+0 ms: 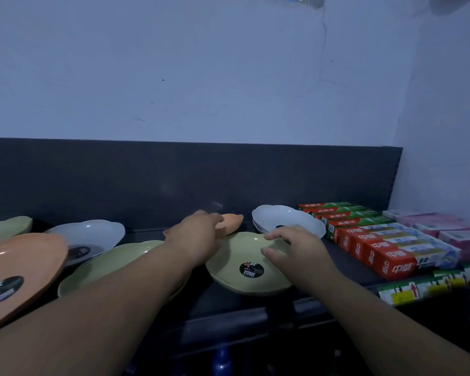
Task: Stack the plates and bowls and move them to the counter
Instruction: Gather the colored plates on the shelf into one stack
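The left hand (198, 234) reaches over the far left edge of the green plate (244, 278), and its blurred fingers lie on the near rim of a small orange bowl (231, 225). The back of the hand hides the thumb, so I cannot tell whether the bowl is clasped or only touched. The bowl is tilted and shows its rounded matte underside. The right hand (296, 248) is loose, with its fingers spread and bent above the plate's far right rim. Contact there is hard to make out.

The green plate is smooth, shallow and wavy-edged, with a round black sticker in its hollow. It sits on a dark shelf (228, 305).

Just behind it to the right are two nested white bowls (288, 217) with scalloped rims. Farther right lie rows of glossy red boxes (377, 248), green boxes (347, 213) and pink packs (445, 229), their print too small to read.

To the left of the green plate, the forearm covers much of a second green plate (114, 264). Beyond it sit a white plate (92, 232) and an orange plate (19, 264), which is cut off by the picture's edge.
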